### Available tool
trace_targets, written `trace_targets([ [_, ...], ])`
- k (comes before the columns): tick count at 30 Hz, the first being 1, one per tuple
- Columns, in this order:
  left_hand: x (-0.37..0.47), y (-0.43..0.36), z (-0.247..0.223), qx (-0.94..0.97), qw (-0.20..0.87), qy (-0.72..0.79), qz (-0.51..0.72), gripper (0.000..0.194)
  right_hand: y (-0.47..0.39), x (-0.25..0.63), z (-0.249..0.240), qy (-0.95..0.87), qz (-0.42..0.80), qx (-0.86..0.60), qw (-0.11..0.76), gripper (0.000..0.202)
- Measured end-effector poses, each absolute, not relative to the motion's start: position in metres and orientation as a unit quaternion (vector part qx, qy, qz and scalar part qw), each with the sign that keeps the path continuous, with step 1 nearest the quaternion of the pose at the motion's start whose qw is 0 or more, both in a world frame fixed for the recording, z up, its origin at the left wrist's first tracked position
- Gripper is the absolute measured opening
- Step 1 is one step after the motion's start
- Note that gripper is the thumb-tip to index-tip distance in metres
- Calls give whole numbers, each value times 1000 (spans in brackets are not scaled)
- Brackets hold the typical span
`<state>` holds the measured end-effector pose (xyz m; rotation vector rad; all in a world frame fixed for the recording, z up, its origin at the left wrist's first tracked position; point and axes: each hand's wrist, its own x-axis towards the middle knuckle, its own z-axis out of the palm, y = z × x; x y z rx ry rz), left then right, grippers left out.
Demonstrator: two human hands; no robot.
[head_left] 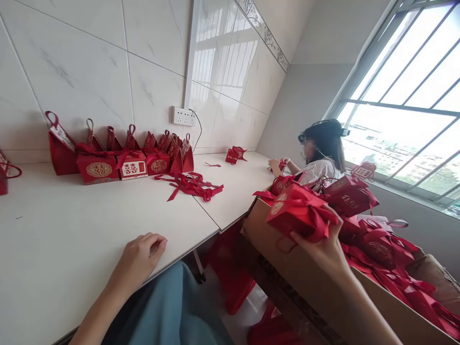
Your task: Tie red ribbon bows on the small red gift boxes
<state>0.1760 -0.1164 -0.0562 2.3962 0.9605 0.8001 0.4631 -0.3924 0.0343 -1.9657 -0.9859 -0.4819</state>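
Note:
My right hand grips a red gift box tied with a red ribbon bow and marked with a round gold emblem. The box is held up over the near wall of a large cardboard carton, which is full of similar red boxes. Resting on the white table near its front edge, my left hand has its fingers curled together, and nothing shows in them. Ahead of it lies a loose heap of red ribbons.
Several red gift boxes stand in rows against the tiled wall. One red box lies farther along the table. Beyond the carton a co-worker handles a small red item. Red stools are below the table, and a power socket is on the wall.

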Motion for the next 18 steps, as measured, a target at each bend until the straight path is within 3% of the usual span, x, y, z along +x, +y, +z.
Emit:
trace_targets([
  [7, 177, -117, -55, 861, 231, 337, 302, 28, -344, 536, 94, -298, -217, -880, 300, 89],
  [12, 176, -119, -54, 858, 238, 339, 305, 27, -309, 561, 87, -270, -198, -935, 113, 84],
  [18, 178, -122, -54, 856, 240, 336, 311, 26, -308, 565, 67, -252, -197, -946, 51, 88],
])
